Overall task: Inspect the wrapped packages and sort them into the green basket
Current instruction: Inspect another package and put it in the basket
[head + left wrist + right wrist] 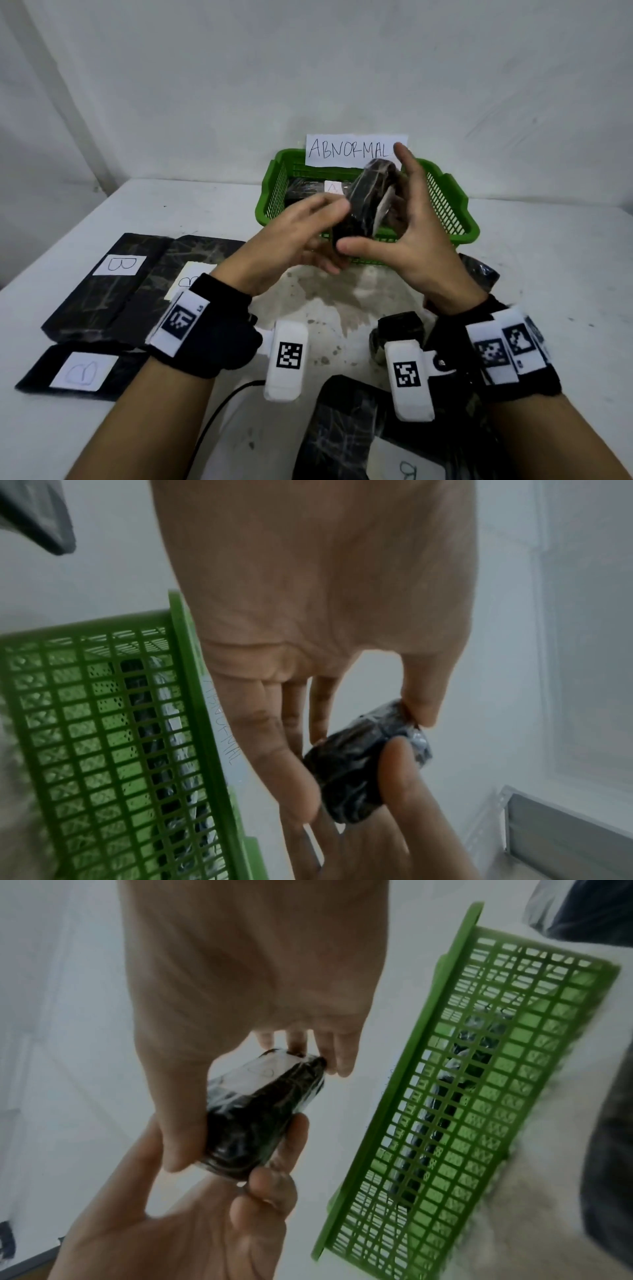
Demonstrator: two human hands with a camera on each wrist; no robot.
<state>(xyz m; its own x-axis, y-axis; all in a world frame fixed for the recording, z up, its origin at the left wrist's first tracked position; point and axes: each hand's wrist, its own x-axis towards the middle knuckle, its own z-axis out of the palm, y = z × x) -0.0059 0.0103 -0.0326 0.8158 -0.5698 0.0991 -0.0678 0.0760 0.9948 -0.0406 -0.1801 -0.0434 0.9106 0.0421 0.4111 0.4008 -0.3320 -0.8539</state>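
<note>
1. The package [364, 202], a small dark plastic-wrapped block with a white label on one face, was held in the air between both hands, just in front of and partly over the basket [459, 219].
2. My right hand [414, 222] held it from the right side: the thumb lay under its near end and the fingers [339, 1053] touched its far end, index finger pointing up, hand spread wide rather than clenched.
3. My left hand [291, 240] pinched the near end between thumb and curled fingers [294, 764].
4. The basket stood on the white table [548, 274] near the wall, with at least one dark wrapped package [305, 192] inside it, and a paper sign [356, 150] reading "ABNORMAL" at its back rim.
5. To the left on the table lay flat dark packages labelled "B" [113, 274], one more [77, 371] nearer me.
6. Further dark packages sat near my right wrist [397, 329] and at the bottom edge [349, 435].
7. Both wrists wore black bands with white marker tags.
</note>
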